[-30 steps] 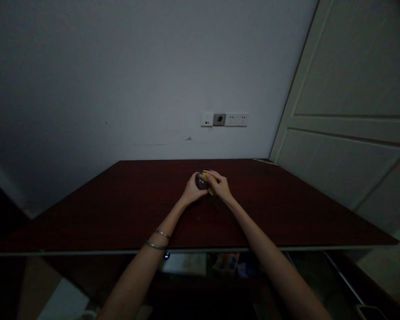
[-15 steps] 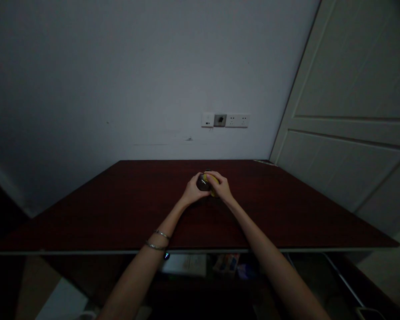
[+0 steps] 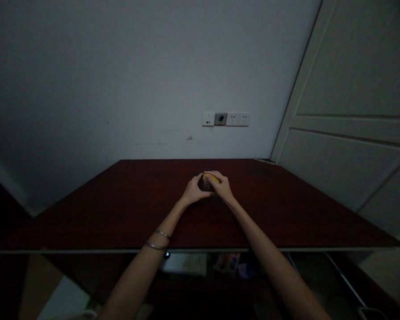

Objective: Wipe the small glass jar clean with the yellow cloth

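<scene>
Above the middle of the dark red table, my left hand curls around the left side of a dark, rounded, shiny object. Its thumb lies along the near side. From the right, my right hand closes over a yellow piece pressed against the same object. Both hands nearly meet. Fingers hide much of both things, and the dim light leaves their exact kind unclear. Whether the dark object touches the table I cannot tell.
Behind the table rises a pale wall with a row of sockets. A panelled white door stands on the right. Under the table's front edge lie a white flat item and a colourful packet.
Less yellow shows now: its lower part below my right fingers is out of sight. More of the dark object's lower right shows. The hands have barely moved.
</scene>
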The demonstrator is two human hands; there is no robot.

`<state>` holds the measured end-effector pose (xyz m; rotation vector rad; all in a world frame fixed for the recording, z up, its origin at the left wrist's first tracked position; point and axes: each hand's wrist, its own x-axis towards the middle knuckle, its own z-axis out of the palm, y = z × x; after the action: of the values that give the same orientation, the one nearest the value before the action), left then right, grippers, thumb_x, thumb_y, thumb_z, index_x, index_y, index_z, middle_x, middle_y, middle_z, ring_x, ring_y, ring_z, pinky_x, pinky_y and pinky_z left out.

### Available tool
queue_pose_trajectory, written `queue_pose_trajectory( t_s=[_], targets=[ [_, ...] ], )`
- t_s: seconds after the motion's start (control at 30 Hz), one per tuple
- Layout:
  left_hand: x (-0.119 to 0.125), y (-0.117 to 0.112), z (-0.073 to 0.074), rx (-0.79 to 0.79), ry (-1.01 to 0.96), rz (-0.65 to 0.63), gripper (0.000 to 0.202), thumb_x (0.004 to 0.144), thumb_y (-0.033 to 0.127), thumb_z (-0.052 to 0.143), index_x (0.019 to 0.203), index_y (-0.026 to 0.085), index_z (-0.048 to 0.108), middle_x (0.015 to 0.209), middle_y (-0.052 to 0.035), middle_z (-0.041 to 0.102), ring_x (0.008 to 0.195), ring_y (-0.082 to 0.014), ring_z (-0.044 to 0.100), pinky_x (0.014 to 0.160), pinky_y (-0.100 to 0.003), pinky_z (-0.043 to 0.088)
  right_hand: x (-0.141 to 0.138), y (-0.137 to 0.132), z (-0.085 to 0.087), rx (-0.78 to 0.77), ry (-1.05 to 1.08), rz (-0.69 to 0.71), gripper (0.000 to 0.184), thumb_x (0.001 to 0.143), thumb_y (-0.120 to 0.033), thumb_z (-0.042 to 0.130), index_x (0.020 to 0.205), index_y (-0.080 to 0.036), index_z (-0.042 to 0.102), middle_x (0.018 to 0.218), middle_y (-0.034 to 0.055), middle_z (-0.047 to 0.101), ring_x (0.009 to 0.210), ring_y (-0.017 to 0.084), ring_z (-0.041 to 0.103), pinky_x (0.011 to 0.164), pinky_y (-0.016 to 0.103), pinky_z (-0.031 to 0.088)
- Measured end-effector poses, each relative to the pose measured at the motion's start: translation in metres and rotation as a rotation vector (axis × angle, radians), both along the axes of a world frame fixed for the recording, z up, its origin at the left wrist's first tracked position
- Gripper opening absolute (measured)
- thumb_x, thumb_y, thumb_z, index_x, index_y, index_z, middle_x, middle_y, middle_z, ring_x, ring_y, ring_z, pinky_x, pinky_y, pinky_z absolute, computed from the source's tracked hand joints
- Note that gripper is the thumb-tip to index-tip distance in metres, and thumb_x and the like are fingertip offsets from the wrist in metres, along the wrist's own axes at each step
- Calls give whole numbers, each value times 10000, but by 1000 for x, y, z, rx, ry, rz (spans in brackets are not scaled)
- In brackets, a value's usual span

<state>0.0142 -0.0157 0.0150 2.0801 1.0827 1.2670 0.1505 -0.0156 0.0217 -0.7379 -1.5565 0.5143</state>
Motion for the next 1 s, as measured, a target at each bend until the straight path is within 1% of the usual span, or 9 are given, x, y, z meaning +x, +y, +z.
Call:
queue_pose_trajectory(
  t_s=[0.13, 0.33, 0.43, 0.6, 0.67, 0.73, 0.87, 0.93, 1.0],
  targets=[
    [0, 1, -3, 61, 48, 20, 716, 484, 293, 741, 1149, 181, 500, 1082, -85, 577, 991, -244, 530, 871, -371, 403, 1, 1, -1, -10, -17, 2, 253, 731, -386, 554, 903, -244, 674, 953, 46, 635, 927, 199, 564, 860, 357, 426],
    [-2, 4, -6, 36, 3, 9, 436, 596, 260, 655, 1016, 179, 574, 977, -45, 627, 878, -189, 581, 786, -295, 445, -4, -14, 2, 124, -235, 3, 211, 728, -330, 583, 918, -296, 668, 1100, 27, 565, 1064, 210, 483, 940, 374, 356],
    [-1, 4, -6, 22, -12, 2, 442, 596, 247, 652, 1023, 170, 571, 978, -50, 628, 885, -191, 579, 792, -298, 446, -7, -12, 1, 102, -176, -31, 215, 737, -335, 572, 923, -287, 666, 1070, 34, 576, 1035, 207, 502, 922, 370, 374],
    [0, 3, -6, 7, 12, 7, 550, 552, 251, 685, 1079, 163, 552, 973, -56, 628, 888, -204, 575, 802, -315, 446, -9, -2, -2, -17, -13, -101, 265, 754, -375, 537, 931, -227, 666, 965, 63, 618, 933, 203, 560, 850, 344, 427],
    [0, 4, -7, 11, 24, 13, 569, 545, 245, 689, 1091, 166, 548, 980, -57, 628, 893, -206, 573, 801, -315, 446, -8, -2, -2, -14, -31, -94, 264, 756, -374, 534, 930, -226, 666, 965, 61, 620, 932, 200, 561, 850, 342, 428],
    [-1, 6, -8, 26, 37, 18, 547, 559, 248, 680, 1084, 170, 552, 1002, -58, 623, 900, -203, 573, 797, -306, 447, -7, -5, -2, 44, -109, -78, 242, 752, -357, 548, 929, -244, 666, 1011, 51, 604, 977, 197, 541, 878, 344, 412],
    [-3, 11, -11, 22, 83, 64, 405, 635, 270, 614, 1025, 169, 583, 978, -55, 630, 870, -188, 586, 757, -279, 454, -5, -11, -2, 175, -291, -55, 198, 728, -313, 589, 903, -277, 674, 1101, 35, 565, 1061, 200, 486, 932, 365, 369],
    [-3, 11, -12, 15, 82, 88, 369, 650, 271, 599, 1004, 166, 590, 959, -52, 636, 854, -182, 592, 745, -268, 454, -5, -11, -3, 175, -306, -49, 201, 726, -312, 593, 908, -282, 672, 1121, 33, 559, 1073, 201, 478, 941, 370, 363],
    [-2, 11, -12, 10, 58, 101, 376, 640, 274, 612, 998, 164, 589, 952, -49, 638, 844, -177, 592, 736, -258, 454, -6, -7, -3, 122, -245, -49, 214, 735, -329, 582, 925, -277, 667, 1109, 37, 571, 1063, 198, 492, 934, 365, 374]
  ],
)
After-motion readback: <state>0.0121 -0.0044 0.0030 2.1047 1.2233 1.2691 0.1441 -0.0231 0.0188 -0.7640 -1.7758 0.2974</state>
